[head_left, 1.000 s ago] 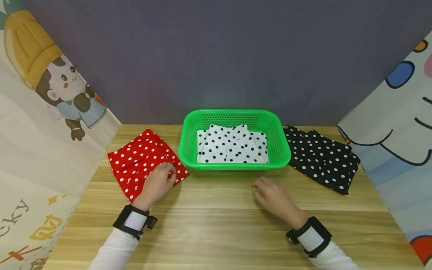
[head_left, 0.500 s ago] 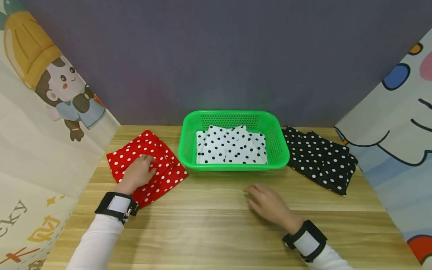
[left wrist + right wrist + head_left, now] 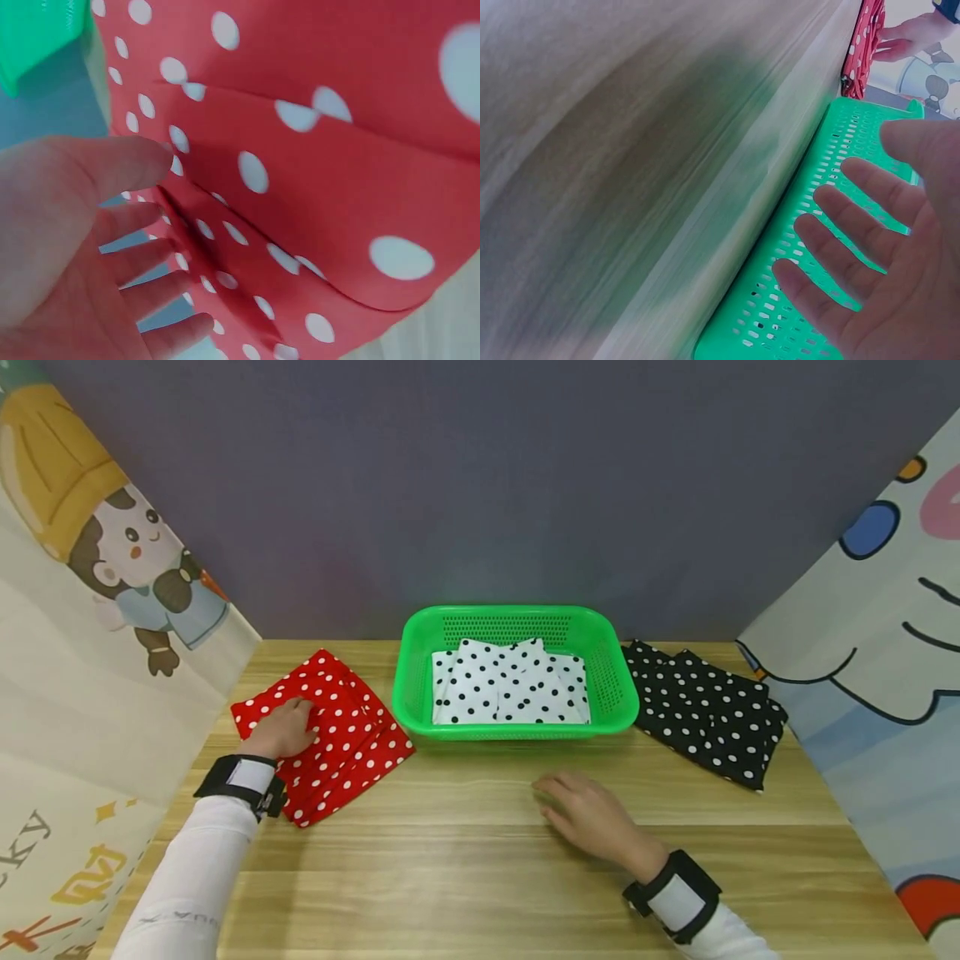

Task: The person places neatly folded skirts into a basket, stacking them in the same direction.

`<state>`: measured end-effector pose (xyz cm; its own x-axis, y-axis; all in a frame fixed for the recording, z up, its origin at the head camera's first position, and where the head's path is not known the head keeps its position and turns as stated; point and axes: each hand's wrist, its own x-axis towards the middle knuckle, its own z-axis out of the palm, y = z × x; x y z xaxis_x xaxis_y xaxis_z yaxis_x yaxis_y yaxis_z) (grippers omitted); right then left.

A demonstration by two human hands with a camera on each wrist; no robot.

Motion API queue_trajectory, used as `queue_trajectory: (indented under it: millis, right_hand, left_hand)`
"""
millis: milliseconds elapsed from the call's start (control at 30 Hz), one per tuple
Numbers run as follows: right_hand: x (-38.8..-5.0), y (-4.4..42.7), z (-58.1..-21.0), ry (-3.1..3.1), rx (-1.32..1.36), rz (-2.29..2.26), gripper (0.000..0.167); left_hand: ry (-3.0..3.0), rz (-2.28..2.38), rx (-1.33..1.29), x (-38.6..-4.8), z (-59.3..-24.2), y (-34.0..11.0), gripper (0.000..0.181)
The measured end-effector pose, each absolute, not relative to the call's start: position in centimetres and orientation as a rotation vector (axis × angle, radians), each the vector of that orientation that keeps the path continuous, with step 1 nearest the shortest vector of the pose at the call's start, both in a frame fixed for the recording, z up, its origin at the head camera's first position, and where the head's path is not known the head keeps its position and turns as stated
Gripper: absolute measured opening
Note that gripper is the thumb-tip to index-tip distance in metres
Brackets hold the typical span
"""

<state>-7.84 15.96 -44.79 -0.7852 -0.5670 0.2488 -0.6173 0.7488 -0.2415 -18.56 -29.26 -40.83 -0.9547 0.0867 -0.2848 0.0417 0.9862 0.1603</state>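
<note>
On the left of the table lies a folded red cloth with white dots (image 3: 345, 727). My left hand (image 3: 281, 729) is over its left part. In the left wrist view, the thumb and relaxed fingers of that hand are at the folds of the red cloth (image 3: 247, 172), spread apart. Whether the fingertips press on it I cannot tell. My right hand (image 3: 588, 818) hovers low over the table before the basket, holding nothing. Its fingers (image 3: 855, 225) are spread and loosely bent in the right wrist view.
A green plastic basket (image 3: 517, 732) stands at the back middle, with a folded white cloth with black dots (image 3: 510, 685) inside. To its right lies a folded black cloth with white dots (image 3: 708, 718). A dark panel (image 3: 480, 493) closes the back; printed sheets flank both sides.
My left hand has moved left and away across the red cloth, from its right part to its left. My right hand has shifted slightly left. The cloths and basket stay in place.
</note>
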Motion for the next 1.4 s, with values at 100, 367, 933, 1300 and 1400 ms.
queue_trajectory:
  millis: [100,367,933,1300,1400]
  right_hand:
    - [-7.8,15.8,-44.8,-2.785,0.956,0.481,0.037]
    - [-7.6,15.7,-45.0,-2.759,0.964,0.495,0.037]
    - [-7.3,15.0,-45.3,-2.751,0.976,0.538,0.036]
    - [-7.4,14.2,-45.4,-2.764,0.991,0.554,0.037]
    - [-7.4,13.7,-45.3,-2.77,1.001,0.567,0.037]
  left_hand:
    - [2.804,0.23,0.062,-18.8,-41.3,-29.7,0.068]
    - [2.803,0.211,0.105,-18.3,-42.3,-30.4,0.073]
    - [2.917,0.105,0.284,-15.3,-42.8,-29.6,0.066]
    - [2.959,0.132,0.377,-12.2,-43.3,-28.6,0.06]
    - [2.981,0.153,0.406,-11.4,-43.4,-28.1,0.06]
